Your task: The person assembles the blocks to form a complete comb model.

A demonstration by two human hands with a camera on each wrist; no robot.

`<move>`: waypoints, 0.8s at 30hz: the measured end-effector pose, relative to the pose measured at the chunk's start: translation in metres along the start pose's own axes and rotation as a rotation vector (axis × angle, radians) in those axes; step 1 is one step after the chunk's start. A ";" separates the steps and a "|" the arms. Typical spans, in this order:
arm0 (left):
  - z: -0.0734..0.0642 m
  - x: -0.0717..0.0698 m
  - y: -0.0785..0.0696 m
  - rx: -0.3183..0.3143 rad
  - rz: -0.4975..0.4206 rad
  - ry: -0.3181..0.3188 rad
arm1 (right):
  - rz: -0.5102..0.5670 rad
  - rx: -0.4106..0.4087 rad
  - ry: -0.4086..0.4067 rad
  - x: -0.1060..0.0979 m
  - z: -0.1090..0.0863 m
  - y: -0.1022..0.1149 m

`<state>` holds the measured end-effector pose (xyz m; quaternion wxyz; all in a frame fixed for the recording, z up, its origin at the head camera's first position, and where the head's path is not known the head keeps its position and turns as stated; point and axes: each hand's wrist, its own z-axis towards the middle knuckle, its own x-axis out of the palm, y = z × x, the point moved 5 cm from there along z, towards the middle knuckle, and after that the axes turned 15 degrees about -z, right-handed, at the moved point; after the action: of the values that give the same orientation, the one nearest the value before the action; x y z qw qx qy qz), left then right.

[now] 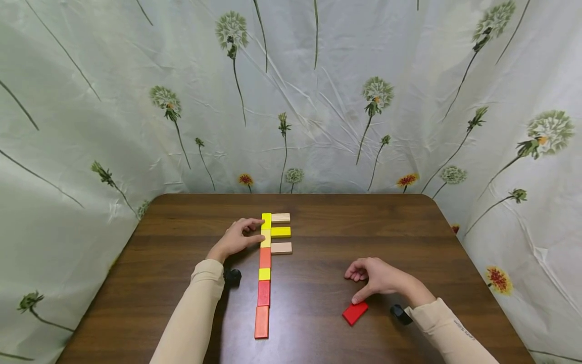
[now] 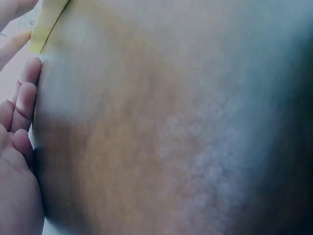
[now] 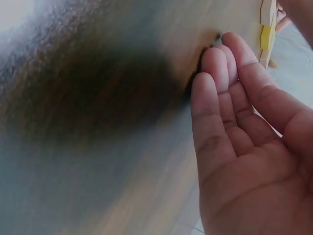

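Observation:
A column of flat blocks runs toward me across the table in the head view. At its far end, my left hand (image 1: 237, 236) touches a yellow block (image 1: 267, 219) with the forefinger and a cream block (image 1: 267, 239) with the thumb. Nearer lie an orange-red block (image 1: 265, 258), a small yellow block (image 1: 264, 274), a red block (image 1: 263, 293) and another orange-red block (image 1: 261, 322). To the right, my right hand (image 1: 382, 278) hovers with bent fingers, its thumb tip at the edge of a loose red block (image 1: 355, 314). Its palm shows bare in the right wrist view.
Three blocks jut rightward from the column's far part: a ribbed wooden one (image 1: 281, 218), a yellow one (image 1: 280, 232) and a pale one (image 1: 281, 248). The dark wooden table (image 1: 318, 283) ends at a flower-printed curtain (image 1: 327, 101). Each wrist carries a small black device (image 1: 400, 314).

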<state>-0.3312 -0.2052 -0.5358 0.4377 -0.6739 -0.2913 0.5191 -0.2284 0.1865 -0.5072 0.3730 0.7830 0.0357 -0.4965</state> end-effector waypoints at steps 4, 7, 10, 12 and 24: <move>-0.001 0.000 -0.001 0.003 -0.011 0.001 | -0.006 -0.006 0.004 0.001 -0.001 0.001; -0.002 0.000 -0.001 0.006 -0.015 0.002 | -0.015 -0.013 -0.013 0.002 -0.001 0.000; -0.002 0.000 -0.001 0.002 -0.015 0.003 | -0.011 -0.008 -0.029 0.003 0.000 -0.001; -0.002 0.000 -0.001 0.001 -0.012 0.004 | -0.007 -0.009 -0.038 0.003 0.001 -0.003; 0.000 0.000 0.000 -0.002 -0.004 0.003 | 0.011 0.003 -0.062 0.004 0.004 -0.008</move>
<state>-0.3312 -0.2054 -0.5361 0.4385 -0.6745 -0.2927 0.5168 -0.2331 0.1882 -0.5155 0.3752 0.7681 0.0191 -0.5185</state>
